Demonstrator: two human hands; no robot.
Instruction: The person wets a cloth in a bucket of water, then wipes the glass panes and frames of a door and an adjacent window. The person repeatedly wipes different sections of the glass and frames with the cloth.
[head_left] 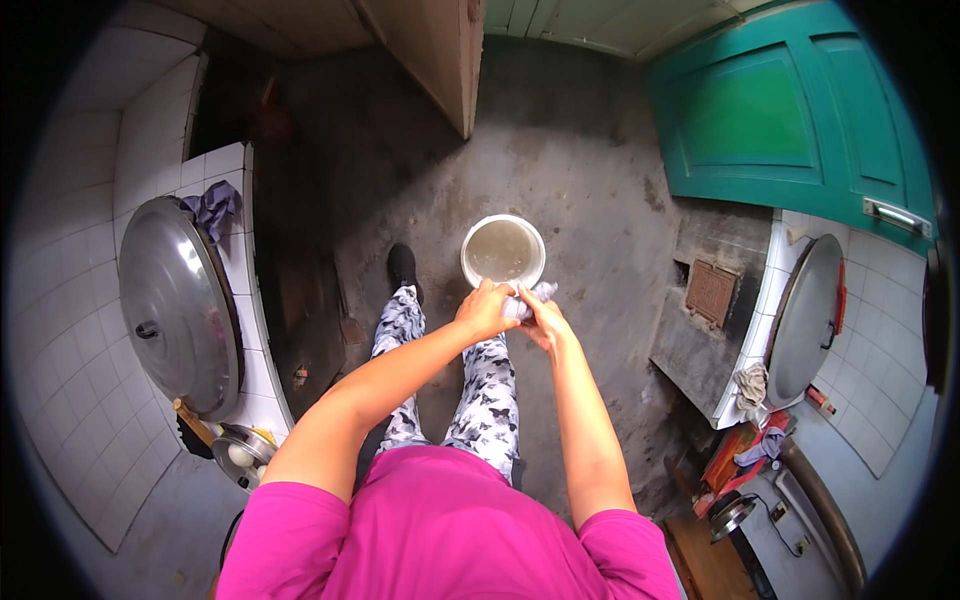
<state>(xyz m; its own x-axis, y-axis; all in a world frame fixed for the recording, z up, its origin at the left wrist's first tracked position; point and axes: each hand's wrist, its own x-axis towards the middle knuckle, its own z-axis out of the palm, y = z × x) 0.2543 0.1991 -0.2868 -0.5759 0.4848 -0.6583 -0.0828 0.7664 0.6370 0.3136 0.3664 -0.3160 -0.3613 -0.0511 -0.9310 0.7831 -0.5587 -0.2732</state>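
My left hand (485, 310) and my right hand (543, 324) are close together in front of me, both closed on a bunched pale grey-lilac cloth (517, 306). A loose end of the cloth sticks out past my right hand. The hands are over the near rim of a white bucket (541, 245), which stands on the floor and holds cloudy water (502, 250).
A large metal lid (170, 300) covers the tiled stove at left, with a purple-grey cloth (213, 208) by it. At right are another round lid (803, 320), a crumpled rag (751, 386) and a green door (745, 110). My dark shoe (402, 266) is left of the bucket.
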